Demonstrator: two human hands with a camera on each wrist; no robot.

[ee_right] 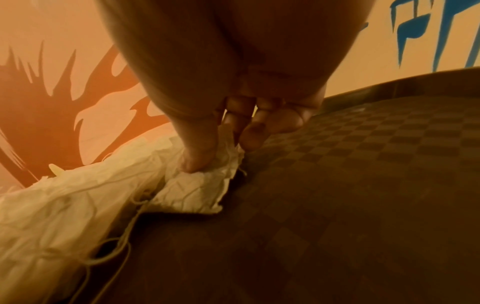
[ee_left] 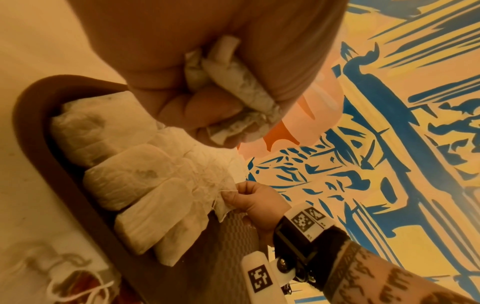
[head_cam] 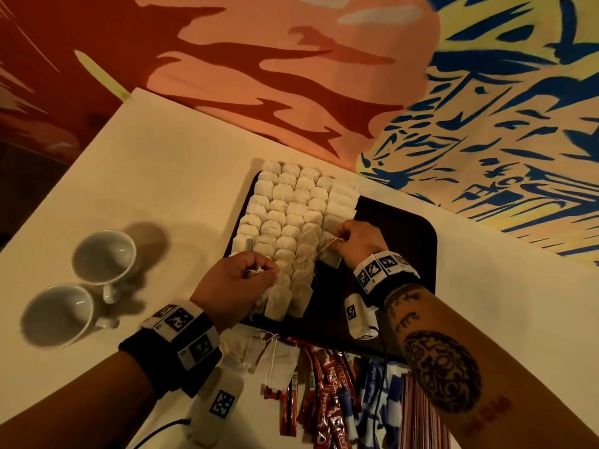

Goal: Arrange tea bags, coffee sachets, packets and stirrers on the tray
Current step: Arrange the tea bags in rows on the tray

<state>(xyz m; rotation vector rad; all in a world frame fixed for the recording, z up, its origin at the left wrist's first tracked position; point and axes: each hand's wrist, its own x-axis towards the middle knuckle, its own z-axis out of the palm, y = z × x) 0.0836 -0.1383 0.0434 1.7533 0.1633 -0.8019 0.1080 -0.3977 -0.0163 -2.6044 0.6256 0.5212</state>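
Note:
A dark tray (head_cam: 402, 234) lies on the table, its left part covered by rows of white tea bags (head_cam: 291, 205). My left hand (head_cam: 256, 272) hovers at the tray's near left corner and grips crumpled tea bags (ee_left: 233, 88) in its fist. My right hand (head_cam: 338, 238) pinches a tea bag (ee_right: 200, 189) at the right edge of the rows, thumb (ee_right: 194, 158) on top of it, over the tray's checkered floor (ee_right: 363, 185). Tangled strings (head_cam: 311, 254) stretch between the two hands.
Two empty white cups (head_cam: 103, 257) (head_cam: 60, 314) stand on the table (head_cam: 162, 176) left of the tray. Near me lie loose tea bags (head_cam: 275, 361), red coffee sachets (head_cam: 327, 393), blue packets (head_cam: 379, 390) and a pinkish stack (head_cam: 418, 416). A painted wall rises behind.

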